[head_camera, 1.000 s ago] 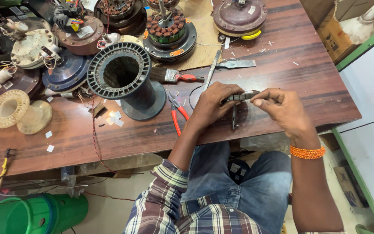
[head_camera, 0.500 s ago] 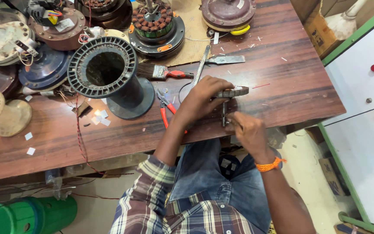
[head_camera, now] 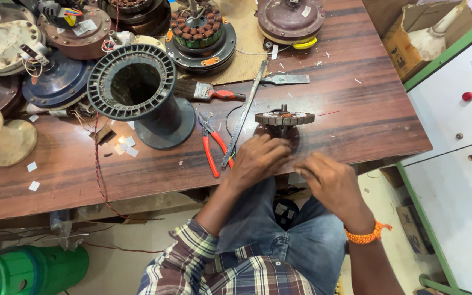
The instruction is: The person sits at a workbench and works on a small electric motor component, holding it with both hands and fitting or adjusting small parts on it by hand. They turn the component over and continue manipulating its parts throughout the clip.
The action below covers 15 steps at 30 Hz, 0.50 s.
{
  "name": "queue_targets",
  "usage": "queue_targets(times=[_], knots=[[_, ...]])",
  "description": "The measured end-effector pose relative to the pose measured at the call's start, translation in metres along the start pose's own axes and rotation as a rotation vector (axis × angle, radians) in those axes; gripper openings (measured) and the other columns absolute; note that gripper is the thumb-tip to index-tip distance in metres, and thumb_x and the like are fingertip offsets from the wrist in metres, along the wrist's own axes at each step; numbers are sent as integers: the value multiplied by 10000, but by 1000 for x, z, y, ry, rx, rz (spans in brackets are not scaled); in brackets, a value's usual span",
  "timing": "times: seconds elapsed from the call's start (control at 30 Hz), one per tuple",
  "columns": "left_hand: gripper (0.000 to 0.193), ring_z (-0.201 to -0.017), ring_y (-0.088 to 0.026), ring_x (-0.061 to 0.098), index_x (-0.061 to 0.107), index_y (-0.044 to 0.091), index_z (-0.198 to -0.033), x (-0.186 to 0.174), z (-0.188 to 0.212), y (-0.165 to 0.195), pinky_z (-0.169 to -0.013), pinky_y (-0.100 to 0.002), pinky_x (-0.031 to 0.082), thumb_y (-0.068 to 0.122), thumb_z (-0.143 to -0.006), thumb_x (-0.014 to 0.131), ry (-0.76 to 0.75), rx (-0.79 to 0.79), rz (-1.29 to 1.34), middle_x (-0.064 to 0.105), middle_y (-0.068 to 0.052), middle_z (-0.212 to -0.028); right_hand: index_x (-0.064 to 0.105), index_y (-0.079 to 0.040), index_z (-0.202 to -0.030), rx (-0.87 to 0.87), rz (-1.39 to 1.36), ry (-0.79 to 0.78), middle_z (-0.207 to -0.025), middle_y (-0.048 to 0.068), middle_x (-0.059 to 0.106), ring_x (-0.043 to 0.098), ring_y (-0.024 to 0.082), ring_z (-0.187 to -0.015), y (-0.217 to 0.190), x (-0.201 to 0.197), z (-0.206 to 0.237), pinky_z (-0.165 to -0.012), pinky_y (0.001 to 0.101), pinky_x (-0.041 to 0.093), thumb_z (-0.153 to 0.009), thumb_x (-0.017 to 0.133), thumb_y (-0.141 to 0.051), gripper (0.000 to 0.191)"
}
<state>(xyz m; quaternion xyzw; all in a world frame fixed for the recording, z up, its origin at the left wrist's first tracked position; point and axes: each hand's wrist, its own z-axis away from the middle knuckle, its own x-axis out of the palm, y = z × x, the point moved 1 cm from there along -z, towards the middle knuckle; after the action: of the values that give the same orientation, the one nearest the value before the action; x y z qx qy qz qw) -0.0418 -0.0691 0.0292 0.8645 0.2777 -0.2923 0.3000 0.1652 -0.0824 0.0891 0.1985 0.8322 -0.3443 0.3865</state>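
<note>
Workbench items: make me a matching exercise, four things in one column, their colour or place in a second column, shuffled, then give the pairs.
Things:
1. pliers
2. paintbrush
3. toothed metal disc
4. black slotted spool

Descriptions:
A. stands on a short stem just beyond the left hand and right hand
B. tall hollow drum, left of the pliers
C. red handles, lying open on the table
D. red handle, dark bristles, beside the spool's rim

Pairs: 1-C, 2-D, 3-A, 4-B
</note>
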Motion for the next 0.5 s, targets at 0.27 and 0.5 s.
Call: queue_targets(times=[0.27,0.5], knots=[[152,-845,-113,693,737,35,-1095,38,12,4,-736,-300,554,107,-965,766,488,-517,695,757,-27,-981,711,-81,-964,-2,59,108,-913,85,697,690,317,-798,-4,3,-70,-650,409,519,-923,751,-131,76],[157,-536,-27,479,749,28,-1026,62,8,-9,-460,-213,347,130,-908,766,553,-959,1286,643,28,-767,707,-29,-978,57,-108,28,-906,164,702,687,338,-795,10,14,-102,-671,423,510,-924,741,-101,96]])
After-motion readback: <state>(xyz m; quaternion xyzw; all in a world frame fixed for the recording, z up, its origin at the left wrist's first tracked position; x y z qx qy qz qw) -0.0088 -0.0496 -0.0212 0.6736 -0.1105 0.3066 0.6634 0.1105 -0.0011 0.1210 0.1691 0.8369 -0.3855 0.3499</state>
